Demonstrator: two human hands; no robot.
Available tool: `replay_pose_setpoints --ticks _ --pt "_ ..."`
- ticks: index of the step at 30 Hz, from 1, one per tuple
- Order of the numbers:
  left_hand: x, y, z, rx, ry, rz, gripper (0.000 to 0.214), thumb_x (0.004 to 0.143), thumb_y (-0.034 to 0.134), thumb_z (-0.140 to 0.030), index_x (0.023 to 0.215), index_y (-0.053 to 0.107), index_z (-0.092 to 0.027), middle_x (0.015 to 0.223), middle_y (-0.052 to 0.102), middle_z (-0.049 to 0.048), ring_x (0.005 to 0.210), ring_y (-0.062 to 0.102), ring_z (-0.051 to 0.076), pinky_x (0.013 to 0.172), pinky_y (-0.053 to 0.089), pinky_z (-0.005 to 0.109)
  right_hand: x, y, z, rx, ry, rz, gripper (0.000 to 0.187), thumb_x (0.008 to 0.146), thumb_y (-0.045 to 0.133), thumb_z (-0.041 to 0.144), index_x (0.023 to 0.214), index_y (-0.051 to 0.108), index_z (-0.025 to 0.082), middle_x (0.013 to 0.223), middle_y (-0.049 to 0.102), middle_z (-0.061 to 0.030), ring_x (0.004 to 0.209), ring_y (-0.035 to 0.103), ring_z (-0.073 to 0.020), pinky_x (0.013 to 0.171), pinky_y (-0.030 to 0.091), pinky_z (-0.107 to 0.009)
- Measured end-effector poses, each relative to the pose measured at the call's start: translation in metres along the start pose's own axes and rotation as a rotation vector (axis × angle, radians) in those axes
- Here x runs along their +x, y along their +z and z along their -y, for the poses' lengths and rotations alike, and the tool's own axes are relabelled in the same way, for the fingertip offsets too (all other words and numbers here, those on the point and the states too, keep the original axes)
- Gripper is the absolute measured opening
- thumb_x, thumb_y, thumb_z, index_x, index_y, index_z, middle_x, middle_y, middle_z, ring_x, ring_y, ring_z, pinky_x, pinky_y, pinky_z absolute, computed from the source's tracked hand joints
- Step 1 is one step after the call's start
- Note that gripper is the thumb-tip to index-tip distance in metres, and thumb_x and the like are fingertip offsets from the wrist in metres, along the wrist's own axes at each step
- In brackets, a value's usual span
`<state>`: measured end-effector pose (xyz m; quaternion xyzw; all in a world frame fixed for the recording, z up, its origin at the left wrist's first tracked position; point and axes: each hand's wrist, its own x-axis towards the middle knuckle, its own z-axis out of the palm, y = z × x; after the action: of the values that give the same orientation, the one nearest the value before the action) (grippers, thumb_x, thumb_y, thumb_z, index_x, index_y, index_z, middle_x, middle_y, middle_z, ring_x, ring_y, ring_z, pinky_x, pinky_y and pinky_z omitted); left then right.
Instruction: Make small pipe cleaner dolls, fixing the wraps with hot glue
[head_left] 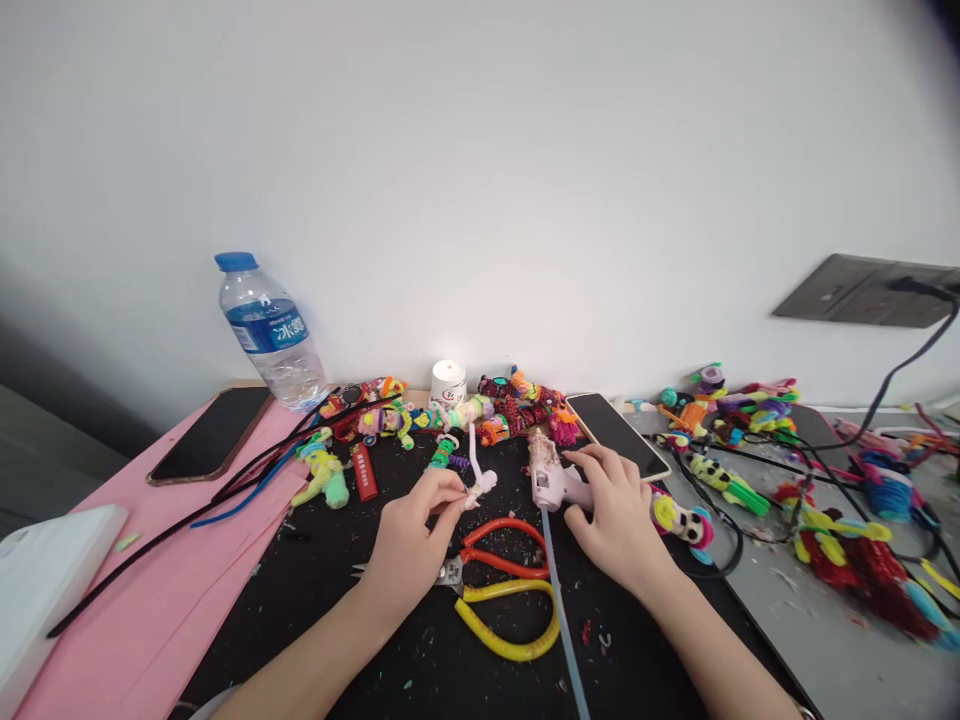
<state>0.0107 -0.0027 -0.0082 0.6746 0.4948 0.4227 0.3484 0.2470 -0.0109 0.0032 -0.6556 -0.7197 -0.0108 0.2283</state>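
My left hand (414,535) pinches a small white pipe-cleaner piece (478,470) just above the black mat (315,570); its thin stem sticks upward. My right hand (611,515) is wrapped round a pink glue gun (549,478) lying on the mat, with a clear glue stick (559,610) trailing from its back toward me. Between the hands lie red-handled pliers (499,545) and yellow-handled scissors (510,615).
Finished pipe-cleaner figures (487,405) line the back by the wall, more at the right (750,410). A water bottle (268,335), a phone (210,435) on pink paper (150,590), a second phone (616,430), a red lighter (364,470), a white tape roll (448,381) and black cables (892,385) surround them.
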Motion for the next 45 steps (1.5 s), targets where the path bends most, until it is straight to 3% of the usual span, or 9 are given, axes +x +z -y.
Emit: replay_pose_setpoints --ticks 4,9,13,18,24,31,38,45 --pt "-0.006 0.002 0.002 0.138 0.218 0.146 0.007 0.087 0.048 -0.017 0.087 0.054 -0.021 0.083 0.068 0.0008 0.078 0.066 0.014 0.073 0.045 0.020 -0.003 -0.008 0.009 0.309 -0.108 -0.135 0.022 0.081 0.050 0.021 0.100 0.061 0.019 0.099 0.055 -0.0085 0.095 0.048 -0.0253 0.082 0.038 -0.041" --pt "-0.011 0.002 -0.006 0.240 0.467 0.382 0.017 0.090 0.041 -0.015 0.094 0.058 -0.019 0.087 0.067 0.0058 0.081 0.063 0.016 0.075 0.043 0.022 -0.010 -0.001 0.026 0.693 -0.117 0.070 0.018 0.084 0.054 0.024 0.100 0.063 0.023 0.089 0.058 -0.0043 0.086 0.052 -0.0210 0.076 0.040 -0.035" --pt "-0.013 0.002 -0.010 0.260 0.500 0.461 0.020 0.090 0.039 -0.014 0.094 0.059 -0.017 0.083 0.066 0.0069 0.075 0.060 0.017 0.071 0.042 0.024 -0.012 0.005 0.033 0.896 -0.041 0.130 0.009 0.084 0.057 0.025 0.087 0.064 0.021 0.082 0.058 -0.0024 0.081 0.054 -0.0190 0.075 0.040 -0.033" --pt "-0.013 0.007 -0.008 0.207 0.392 0.412 0.016 0.090 0.040 -0.016 0.086 0.056 -0.018 0.078 0.063 0.0037 0.072 0.059 0.015 0.068 0.041 0.023 -0.011 0.007 0.032 0.988 -0.011 0.111 0.013 0.083 0.058 0.023 0.071 0.057 0.020 0.073 0.057 -0.0009 0.074 0.052 -0.0171 0.069 0.040 -0.030" --pt "-0.009 0.010 -0.012 -0.024 0.111 0.336 0.007 0.085 0.048 -0.014 0.081 0.050 -0.020 0.072 0.063 -0.0023 0.067 0.060 0.011 0.063 0.042 0.019 -0.011 0.009 0.032 0.972 -0.069 0.056 0.009 0.083 0.057 0.019 0.074 0.059 0.020 0.080 0.059 -0.0023 0.080 0.055 -0.0179 0.071 0.041 -0.031" --pt "-0.006 0.011 -0.013 -0.278 -0.128 0.339 0.008 0.081 0.054 -0.022 0.078 0.047 -0.019 0.067 0.064 0.0002 0.067 0.065 0.017 0.064 0.048 0.025 -0.015 0.007 0.033 0.969 -0.087 0.097 0.008 0.083 0.055 0.014 0.079 0.058 0.020 0.084 0.063 -0.0041 0.081 0.059 -0.0177 0.073 0.045 -0.032" --pt "-0.005 0.012 -0.012 -0.402 -0.214 0.312 0.018 0.079 0.060 -0.030 0.076 0.045 -0.019 0.064 0.063 0.0003 0.065 0.065 0.017 0.063 0.048 0.026 -0.014 0.001 0.037 0.883 -0.155 0.090 0.011 0.080 0.056 0.010 0.077 0.061 0.020 0.083 0.065 -0.0055 0.081 0.059 -0.0190 0.073 0.047 -0.034" --pt "-0.001 0.010 -0.012 -0.501 -0.253 0.293 0.020 0.078 0.062 -0.028 0.076 0.043 -0.019 0.064 0.063 -0.0011 0.064 0.065 0.016 0.062 0.046 0.024 -0.014 0.001 0.039 0.817 -0.253 0.075 0.018 0.077 0.054 0.004 0.074 0.059 0.021 0.080 0.066 -0.0031 0.081 0.058 -0.0185 0.074 0.046 -0.033"
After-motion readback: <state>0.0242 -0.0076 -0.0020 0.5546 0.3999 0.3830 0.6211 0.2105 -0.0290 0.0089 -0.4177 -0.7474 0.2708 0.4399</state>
